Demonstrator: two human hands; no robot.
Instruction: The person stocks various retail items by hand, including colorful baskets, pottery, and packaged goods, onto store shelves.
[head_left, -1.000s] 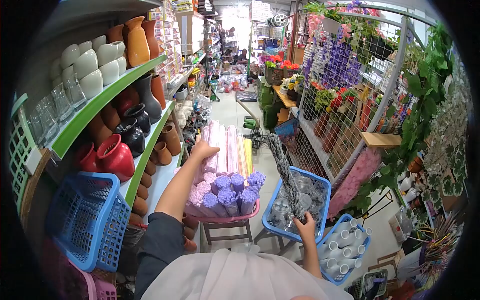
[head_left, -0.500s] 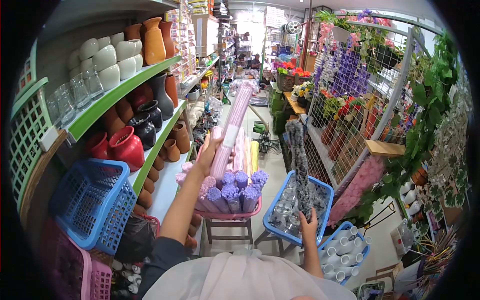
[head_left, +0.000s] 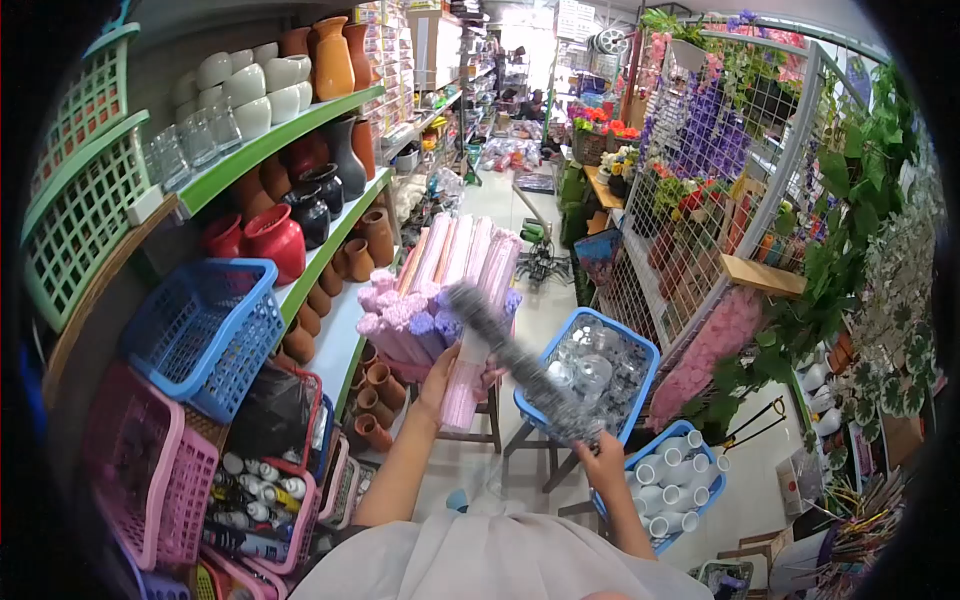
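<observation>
My left hand (head_left: 436,388) grips the lower part of a long pink bundle (head_left: 462,402) with a pale band around it, tilted in front of the stacked bundles. My right hand (head_left: 602,464) is closed around the lower end of a long, fuzzy black-and-grey bundle (head_left: 520,366). Smeared by motion, this bundle slants up to the left, and its far end crosses in front of the pink one. Pink and purple bundles (head_left: 392,318) fill a basket just beyond my left hand. Nearest my right hand is a blue basket (head_left: 648,385) of clear glassware (head_left: 592,373).
Left shelves hold white bowls (head_left: 254,116), glasses (head_left: 198,140) and red pots (head_left: 274,242). Below them stand a blue basket (head_left: 205,350) and a pink basket (head_left: 190,470). White vases (head_left: 668,490) fill a basket at lower right. A wire rack (head_left: 720,180) lines the right side.
My left hand has lowered the pink bundle toward me. The fuzzy bundle in my right hand has swung from upright to slanting left. The view has shifted slightly.
</observation>
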